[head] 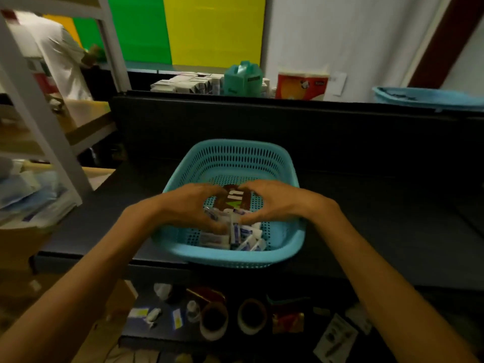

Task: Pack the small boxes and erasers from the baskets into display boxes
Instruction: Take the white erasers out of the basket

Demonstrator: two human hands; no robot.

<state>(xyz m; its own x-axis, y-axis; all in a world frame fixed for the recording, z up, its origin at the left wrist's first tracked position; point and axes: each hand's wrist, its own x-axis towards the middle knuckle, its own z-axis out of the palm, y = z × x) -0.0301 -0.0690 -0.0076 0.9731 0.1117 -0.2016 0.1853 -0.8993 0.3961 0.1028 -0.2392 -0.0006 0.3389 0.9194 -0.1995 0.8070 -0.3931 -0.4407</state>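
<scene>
The dark counter (379, 205) lies bare to the left and right of the teal basket (285, 169), so a hand can pass on either side of it. The basket's walls rise all round, so the only way in is from above. Inside, both hands already fill the middle: the left hand (191, 205) and the right hand (275, 203) sit close together over a brown display box (233, 199), with a heap of small boxes and erasers (243, 237) crowding the near end. The far end of the basket floor is bare. Behind the counter a raised dark ledge (262, 100) blocks reach, topped with stacked boxes (183, 83), a green container (243, 78) and a second basket (427, 98).
</scene>
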